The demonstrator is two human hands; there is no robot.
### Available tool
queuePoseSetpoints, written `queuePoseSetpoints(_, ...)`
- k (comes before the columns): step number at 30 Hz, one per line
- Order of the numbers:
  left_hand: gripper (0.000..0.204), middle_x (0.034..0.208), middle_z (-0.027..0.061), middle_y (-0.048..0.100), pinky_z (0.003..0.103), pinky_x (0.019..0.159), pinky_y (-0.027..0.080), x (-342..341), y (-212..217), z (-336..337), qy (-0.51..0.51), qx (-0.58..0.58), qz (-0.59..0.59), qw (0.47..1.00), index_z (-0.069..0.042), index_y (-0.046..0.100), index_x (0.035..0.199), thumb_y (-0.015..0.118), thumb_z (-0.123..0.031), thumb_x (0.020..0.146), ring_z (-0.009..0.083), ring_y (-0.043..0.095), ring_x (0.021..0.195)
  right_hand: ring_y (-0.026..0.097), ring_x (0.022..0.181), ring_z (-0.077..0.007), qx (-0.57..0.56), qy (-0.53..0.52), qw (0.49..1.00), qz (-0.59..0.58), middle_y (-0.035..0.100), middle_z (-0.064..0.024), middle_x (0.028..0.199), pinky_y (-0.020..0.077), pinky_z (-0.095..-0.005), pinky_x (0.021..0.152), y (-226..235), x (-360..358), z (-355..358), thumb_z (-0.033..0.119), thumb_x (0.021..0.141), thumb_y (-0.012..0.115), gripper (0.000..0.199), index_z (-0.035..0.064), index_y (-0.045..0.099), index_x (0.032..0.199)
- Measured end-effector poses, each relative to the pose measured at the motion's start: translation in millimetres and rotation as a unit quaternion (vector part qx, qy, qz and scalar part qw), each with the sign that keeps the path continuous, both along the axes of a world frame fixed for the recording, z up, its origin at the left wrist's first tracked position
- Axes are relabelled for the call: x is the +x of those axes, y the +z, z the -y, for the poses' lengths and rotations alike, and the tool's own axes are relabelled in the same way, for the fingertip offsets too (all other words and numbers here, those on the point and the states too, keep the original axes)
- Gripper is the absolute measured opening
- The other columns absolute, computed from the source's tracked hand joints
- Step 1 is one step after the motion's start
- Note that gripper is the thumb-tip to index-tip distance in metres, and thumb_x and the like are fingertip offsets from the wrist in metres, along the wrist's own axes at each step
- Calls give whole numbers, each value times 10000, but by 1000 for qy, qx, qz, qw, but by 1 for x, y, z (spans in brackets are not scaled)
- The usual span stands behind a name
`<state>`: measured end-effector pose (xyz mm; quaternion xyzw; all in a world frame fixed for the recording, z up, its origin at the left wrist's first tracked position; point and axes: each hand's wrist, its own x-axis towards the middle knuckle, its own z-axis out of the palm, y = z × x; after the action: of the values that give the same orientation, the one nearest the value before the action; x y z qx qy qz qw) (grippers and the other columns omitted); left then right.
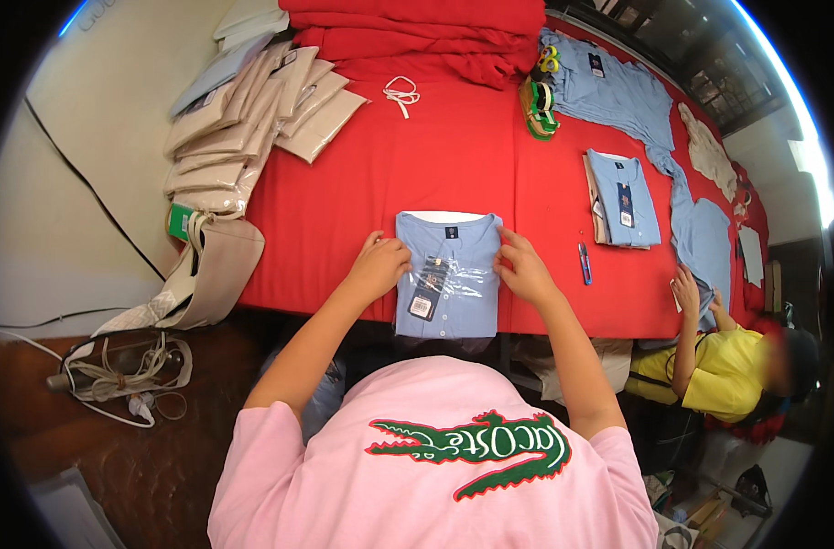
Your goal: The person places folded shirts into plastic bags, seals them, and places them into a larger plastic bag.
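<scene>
A folded light blue shirt (pixel 472 316) lies on the red cloth at the table's near edge, its collar facing away from me. Shiny clear plastic covers at least its lower part; where the plastic ends at the top I cannot tell. A dark hang tag (pixel 427 289) rests on its front, left of the white buttons. My left hand (pixel 380 263) grips the left side with fingers bent at the edge. On the opposite side, my right hand (pixel 524 268) pinches the right edge at about the same height. A white strip shows behind the collar.
Packed beige garments (pixel 243 137) are piled at the far left. To the right lie a folded shirt stack (pixel 635 215), a blue cutter (pixel 584 263), a green tape dispenser (pixel 538 110) and loose blue garments (pixel 609 87). A co-worker in yellow (pixel 724 375) handles blue cloth.
</scene>
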<state>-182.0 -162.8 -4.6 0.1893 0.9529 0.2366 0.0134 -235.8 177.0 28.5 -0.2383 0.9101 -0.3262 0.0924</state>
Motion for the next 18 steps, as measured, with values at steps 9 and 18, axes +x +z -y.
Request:
queuePoseSetpoints(9,177,1529,141,506,549,1228,249,-45,15,4,-31,-1,70,997,-84,740,937,743,-256,896,340,390,1476,425,1484,-384,3,21,997,73,444,-201,1613,379,-436,1194,-12,-57,-3,31,821,692,72,19,629,853)
queuePoseSetpoints(18,181,1056,98,744,572,1251,217,-90,40,15,17,34,220,975,-67,673,973,675,-248,972,282,689,1084,591,826,-142,6,-134,965,226,629,-62,1003,506,-319,785,30,-66,17,30,913,690,84,28,617,954)
